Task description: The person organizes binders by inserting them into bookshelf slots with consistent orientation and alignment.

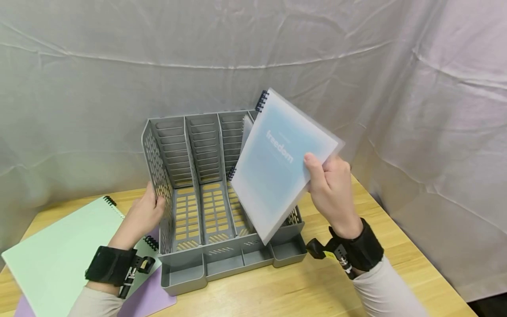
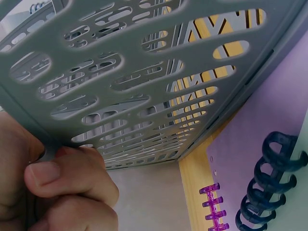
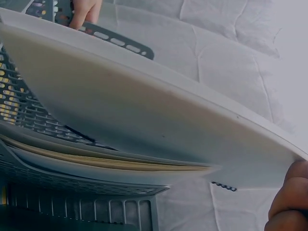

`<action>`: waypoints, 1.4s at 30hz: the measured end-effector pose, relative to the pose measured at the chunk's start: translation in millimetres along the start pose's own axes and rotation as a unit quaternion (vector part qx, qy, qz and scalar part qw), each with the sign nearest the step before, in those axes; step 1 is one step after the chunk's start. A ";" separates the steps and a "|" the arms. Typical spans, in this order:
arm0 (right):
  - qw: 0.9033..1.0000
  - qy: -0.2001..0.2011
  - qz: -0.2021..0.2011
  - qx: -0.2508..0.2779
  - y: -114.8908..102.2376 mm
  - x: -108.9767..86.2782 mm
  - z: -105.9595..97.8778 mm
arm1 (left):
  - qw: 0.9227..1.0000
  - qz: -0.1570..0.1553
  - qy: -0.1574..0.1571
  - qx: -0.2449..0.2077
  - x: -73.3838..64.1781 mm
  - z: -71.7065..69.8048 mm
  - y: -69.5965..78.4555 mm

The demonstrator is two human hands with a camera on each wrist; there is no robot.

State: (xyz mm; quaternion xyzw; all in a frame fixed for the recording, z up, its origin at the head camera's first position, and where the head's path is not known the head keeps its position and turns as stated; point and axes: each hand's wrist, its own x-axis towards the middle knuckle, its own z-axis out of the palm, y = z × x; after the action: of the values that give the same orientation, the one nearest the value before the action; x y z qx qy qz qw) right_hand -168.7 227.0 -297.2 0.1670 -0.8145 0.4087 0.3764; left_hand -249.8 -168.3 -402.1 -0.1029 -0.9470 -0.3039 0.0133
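My right hand (image 1: 334, 193) pinches a spiral notebook (image 1: 273, 171) by its right edge, thumb on the front cover. The cover is pale blue and white, lettered "freedom", under a clear sheet; the notebook tilts above the right part of a grey desktop file organizer (image 1: 180, 260). With my left hand (image 1: 144, 213) I grip the front edge of the organizer's slotted left side panel (image 2: 130, 62). Behind the held notebook, another notebook (image 1: 247, 128) stands in a right-hand compartment, mostly hidden in the head view. Its page edges (image 3: 120, 162) show in the right wrist view.
Left of the organizer, a light green spiral notebook (image 1: 67, 251) lies over a purple notebook (image 1: 148, 295) on the wooden table (image 1: 253, 295). Small trays (image 1: 225, 265) run along the organizer's front. A grey curtain (image 1: 198, 53) hangs behind the table and along its right side.
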 end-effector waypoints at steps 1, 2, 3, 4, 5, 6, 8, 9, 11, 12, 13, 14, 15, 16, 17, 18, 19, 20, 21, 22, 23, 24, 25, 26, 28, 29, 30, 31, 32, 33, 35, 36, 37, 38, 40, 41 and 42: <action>1.000 0.001 -0.001 -0.002 0.8 0.2 2.5 | 1.000 0.001 0.001 0.000 -0.3 -0.1 -0.1; 1.000 0.001 -0.003 -0.002 1.6 0.7 5.0 | 1.000 0.002 0.003 0.000 -0.5 0.0 -0.2; 1.000 0.002 -0.005 -0.005 2.5 1.2 7.5 | 1.000 0.002 0.004 0.001 -0.8 0.1 -0.3; 1.000 0.002 -0.008 -0.007 3.3 1.8 10.0 | 1.000 0.002 0.004 0.000 -0.9 0.2 -0.5; 1.000 0.003 -0.013 -0.011 4.2 2.6 12.7 | 1.000 0.002 0.005 -0.001 -1.1 0.2 -0.7; 1.000 0.004 -0.017 -0.016 4.9 3.4 15.2 | 1.000 0.000 0.003 -0.003 -1.4 0.3 -0.8; 0.999 0.004 -0.025 -0.023 6.1 4.5 19.9 | 1.000 -0.002 0.001 -0.007 -2.3 0.8 -1.1; 0.999 0.004 -0.030 -0.028 6.7 4.7 22.2 | 1.000 -0.003 -0.001 -0.008 -2.8 1.5 -1.2; 0.998 0.005 -0.038 -0.039 7.8 4.8 26.4 | 1.000 -0.004 -0.003 -0.010 -3.6 2.9 -1.3; 0.998 0.005 -0.041 -0.044 8.6 4.7 28.6 | 1.000 -0.005 -0.004 -0.012 -4.2 3.9 -1.2; 0.998 0.006 -0.044 -0.050 9.1 4.4 31.0 | 1.000 -0.004 -0.003 -0.012 -4.6 4.7 -1.3; 0.997 0.006 -0.049 -0.056 9.3 4.2 33.3 | 1.000 -0.004 -0.003 -0.011 -4.8 5.6 -1.5; 0.997 0.006 -0.052 -0.062 9.6 4.2 35.6 | 1.000 -0.003 -0.002 -0.011 -5.1 6.2 -1.5; 0.996 0.006 -0.054 -0.067 9.9 4.2 37.9 | 1.000 -0.004 -0.002 -0.012 -5.4 6.5 -1.2; 0.996 0.005 -0.055 -0.071 10.3 4.0 40.2 | 1.000 -0.004 -0.002 -0.013 -5.6 6.7 -1.0; 0.996 0.005 -0.055 -0.074 10.8 4.1 42.5 | 1.000 -0.003 -0.001 -0.013 -5.8 6.7 -0.6; 0.995 0.003 -0.055 -0.078 11.0 3.8 44.3 | 1.000 -0.002 -0.001 -0.013 -5.7 6.7 -0.3; 0.995 0.001 -0.054 -0.080 11.5 3.6 46.2 | 1.000 -0.002 -0.001 -0.012 -5.5 6.6 0.1; 0.995 0.000 -0.052 -0.081 12.3 3.2 48.2 | 1.000 -0.001 -0.001 -0.013 -5.4 6.4 0.7; 0.995 -0.001 -0.051 -0.083 12.9 2.7 50.3 | 1.000 -0.002 -0.002 -0.013 -5.4 6.4 1.1; 0.995 -0.004 -0.051 -0.086 13.5 2.2 52.3 | 1.000 -0.002 -0.002 -0.012 -5.5 6.3 1.4; 0.995 -0.004 -0.052 -0.089 14.1 1.7 54.3 | 1.000 -0.002 -0.002 -0.012 -5.4 6.2 1.7; 0.994 -0.004 -0.055 -0.093 14.3 1.1 56.4 | 1.000 -0.002 -0.001 -0.011 -5.4 6.1 1.9; 0.994 -0.004 -0.057 -0.097 14.5 0.5 58.3 | 1.000 -0.001 0.000 -0.010 -5.4 6.0 2.1; 0.992 -0.003 -0.065 -0.108 14.6 -0.7 61.4 | 1.000 0.000 0.001 -0.011 -5.1 5.7 2.7; 0.991 -0.001 -0.069 -0.113 14.4 -1.4 62.7 | 1.000 0.001 0.002 -0.012 -5.0 5.7 2.9; 0.990 0.001 -0.071 -0.118 14.1 -2.3 63.7 | 1.000 0.002 0.002 -0.013 -4.8 5.6 3.1; 0.990 0.002 -0.074 -0.122 13.7 -3.1 64.5 | 1.000 0.002 0.003 -0.014 -4.7 5.6 3.2; 0.989 0.004 -0.075 -0.124 13.4 -4.0 65.2 | 1.000 0.003 0.002 -0.014 -4.5 5.5 3.4; 0.989 0.005 -0.078 -0.128 13.0 -5.1 65.6 | 1.000 0.003 0.002 -0.014 -4.5 5.5 3.5; 0.987 0.009 -0.081 -0.137 12.3 -7.5 65.9 | 1.000 0.004 0.004 -0.014 -4.4 5.8 3.7; 0.986 0.012 -0.083 -0.141 11.7 -8.9 65.9 | 1.000 0.005 0.005 -0.013 -4.5 6.1 3.8; 0.986 0.013 -0.086 -0.145 10.8 -10.5 65.8 | 1.000 0.005 0.006 -0.013 -4.4 6.4 3.9; 0.985 0.016 -0.089 -0.148 9.7 -12.2 65.9 | 1.000 0.005 0.005 -0.014 -4.4 6.6 4.0; 0.983 0.017 -0.097 -0.153 7.3 -15.7 66.5 | 1.000 0.004 0.005 -0.014 -4.3 7.0 3.9; 0.983 0.016 -0.101 -0.153 6.0 -17.2 67.1 | 1.000 0.003 0.005 -0.016 -4.1 7.1 3.8; 0.983 0.015 -0.105 -0.152 4.9 -18.5 68.0 | 1.000 0.003 0.004 -0.017 -3.8 7.2 3.6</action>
State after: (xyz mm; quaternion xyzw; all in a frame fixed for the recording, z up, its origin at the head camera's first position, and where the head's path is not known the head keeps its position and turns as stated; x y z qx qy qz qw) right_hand -191.7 175.5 -339.7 0.1864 -0.8391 0.2408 0.4507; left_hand -245.0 -162.0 -406.2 -0.1046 -0.9414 -0.3204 0.0163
